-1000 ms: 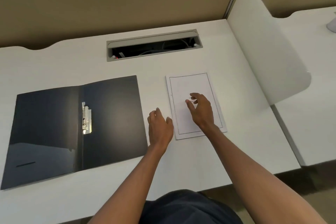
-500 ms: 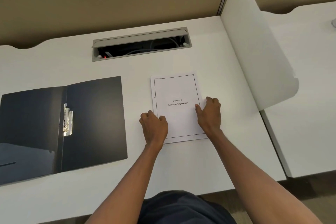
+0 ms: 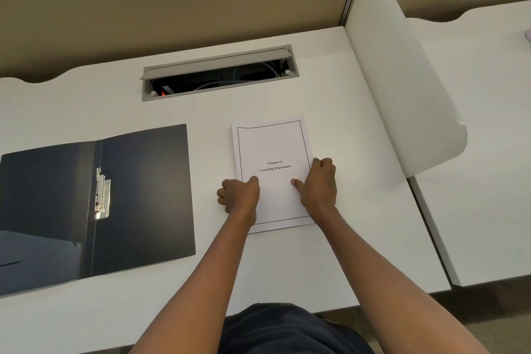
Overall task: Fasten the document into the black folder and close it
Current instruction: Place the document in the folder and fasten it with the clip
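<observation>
A white desk [image 3: 330, 89] carries the task items. The document [image 3: 273, 146], a white sheet or thin stack with a black border line and the printed heading "Chapter 6 / Learning Experience", lies flat near the middle of the desk, its long edges running away from the person and its near end slightly skewed to the right. The left hand [image 3: 240, 195] is at the document's left edge, fingers curled down over that edge and thumb lying on the top face; the right hand [image 3: 319, 184] is at the right edge in the same manner, thumb pressed on the paper and fingers bent over the side. Both hands are thus closed on the sheet's edges (whether any part of the paper has left the desk cannot be told). The black folder [image 3: 143, 190] lies open and flat to the left of the document, apart from it, with a strip of bare desk between them. Its metal fastener [image 3: 102, 195] sits just right of the spine fold, partly raised and catching the light. Behind the document, a grey cable tray [image 3: 218, 66] is set into the desk, lid up, cables visible within. A white divider panel [image 3: 402, 80] bounds the desk on the right.
</observation>
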The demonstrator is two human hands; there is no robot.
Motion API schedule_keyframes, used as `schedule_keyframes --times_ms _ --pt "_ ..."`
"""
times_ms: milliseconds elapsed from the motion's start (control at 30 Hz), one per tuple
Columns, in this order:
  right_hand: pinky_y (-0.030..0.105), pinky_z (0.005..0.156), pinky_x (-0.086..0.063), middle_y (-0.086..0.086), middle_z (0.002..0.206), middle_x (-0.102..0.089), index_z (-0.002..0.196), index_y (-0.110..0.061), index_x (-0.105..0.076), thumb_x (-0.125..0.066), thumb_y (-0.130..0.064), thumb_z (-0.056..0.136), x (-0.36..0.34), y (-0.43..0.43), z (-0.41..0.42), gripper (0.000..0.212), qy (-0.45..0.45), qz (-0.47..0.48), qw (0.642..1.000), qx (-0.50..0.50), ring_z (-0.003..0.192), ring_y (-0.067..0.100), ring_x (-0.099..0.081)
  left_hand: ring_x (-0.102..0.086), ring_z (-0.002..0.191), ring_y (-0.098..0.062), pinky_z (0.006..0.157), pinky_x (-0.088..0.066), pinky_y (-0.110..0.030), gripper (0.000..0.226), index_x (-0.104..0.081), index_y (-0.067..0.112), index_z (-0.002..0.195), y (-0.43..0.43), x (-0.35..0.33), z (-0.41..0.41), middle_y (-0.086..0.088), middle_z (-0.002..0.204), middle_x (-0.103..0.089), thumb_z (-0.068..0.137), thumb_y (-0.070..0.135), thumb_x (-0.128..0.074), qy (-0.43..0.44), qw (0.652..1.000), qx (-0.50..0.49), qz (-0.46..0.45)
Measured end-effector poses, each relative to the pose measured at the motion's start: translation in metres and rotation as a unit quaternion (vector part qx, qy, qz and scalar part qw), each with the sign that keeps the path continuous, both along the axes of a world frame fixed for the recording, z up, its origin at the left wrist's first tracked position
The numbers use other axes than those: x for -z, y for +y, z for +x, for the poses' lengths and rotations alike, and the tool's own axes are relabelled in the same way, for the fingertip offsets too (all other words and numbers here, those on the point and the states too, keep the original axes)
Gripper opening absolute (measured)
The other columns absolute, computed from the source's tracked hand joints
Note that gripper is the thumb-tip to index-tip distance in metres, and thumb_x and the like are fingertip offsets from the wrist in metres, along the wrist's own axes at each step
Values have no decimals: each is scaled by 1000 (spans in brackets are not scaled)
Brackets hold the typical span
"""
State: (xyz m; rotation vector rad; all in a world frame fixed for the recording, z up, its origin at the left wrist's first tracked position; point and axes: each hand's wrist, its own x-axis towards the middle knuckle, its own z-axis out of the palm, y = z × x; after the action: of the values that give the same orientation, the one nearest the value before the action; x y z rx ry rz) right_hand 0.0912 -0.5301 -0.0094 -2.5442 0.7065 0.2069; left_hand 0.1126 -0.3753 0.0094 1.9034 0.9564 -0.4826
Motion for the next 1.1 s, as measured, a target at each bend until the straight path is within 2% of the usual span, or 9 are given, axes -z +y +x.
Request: schedule_keyframes --times_ms 100,167,200,267,367,467,633,967,1100 --pt "36 94 -52 12 130 -47 125 -3 -52 -80 -32 86 0 1 1 55 4 -6 1000 0 122 27 -46 -53 109 -31 88 -51 -39 39 -44 4 126 10 4 3 -12 120 -52 92 18 -57 -20 998 -16 -65" --pt "35 94 -52 12 130 -47 125 -3 -52 -80 -32 87 -1 1 1 55 5 -10 1000 -2 122 27 -46 -32 68 -25 61 -28 -27 8 -43 12 88 21 8 3 -5 81 -36 91 9 -50 -35 993 -21 -109" --pt "35 94 -51 12 130 -47 125 -3 -52 -79 -32 87 -1 2 1 55 6 -11 1000 -2 122 27 -46 -17 68 -25 62 -16 -30 24 -35 17 74 26 13 5 -3 74 -25 89 3 -47 -39 991 -13 -129" --pt "36 94 -51 12 130 -47 126 -3 -52 -79 -32 87 -1 2 0 55 5 -14 1000 -3 122 28 -46 -19 73 -25 64 -19 -37 33 -36 17 64 40 15 6 -7 70 -28 89 -3 -47 -41 988 -5 -147" --pt "35 95 -51 13 131 -46 126 -3 -51 -78 -33 88 0 2 -1 56 4 -20 1000 -7 122 28 -46 -57 76 -29 76 -53 -42 21 -66 7 78 54 15 6 -16 86 -65 95 -2 -60 -41 984 -26 -169" --pt "35 96 -50 13 131 -46 127 -3 -51 -78 -33 88 -1 4 -1 56 3 -24 1000 -7 122 28 -46 -70 82 -30 85 -61 -42 13 -71 6 86 61 20 5 -17 95 -75 91 -5 -69 -43 978 -45 -199" --pt "36 98 -51 13 131 -46 127 -3 -51 -77 -36 89 -4 4 -2 56 4 -28 1000 -13 122 28 -46 -77 65 -19 54 -60 -28 12 -71 2 88 65 20 3 -12 85 -78 87 -10 -73 -48 968 -59 -239" --pt "42 110 -40 15 147 -42 151 -3 -38 -67 -39 96 -15 -17 2 72 -25 142 989 27 138 31 -42 -78 62 -17 53 -61 -28 14 -70 1 93 103 21 -1 -5 72 -80 86 -10 -74 -33 947 -79 -309" --pt "33 92 -47 6 124 -60 139 -8 -53 -63 -40 98 -26 2 12 53 -19 246 969 8 112 24 -59 -78 65 -15 55 -61 -25 16 -70 2 96 133 19 0 -6 76 -81 86 -9 -74 -34 940 -98 -326"
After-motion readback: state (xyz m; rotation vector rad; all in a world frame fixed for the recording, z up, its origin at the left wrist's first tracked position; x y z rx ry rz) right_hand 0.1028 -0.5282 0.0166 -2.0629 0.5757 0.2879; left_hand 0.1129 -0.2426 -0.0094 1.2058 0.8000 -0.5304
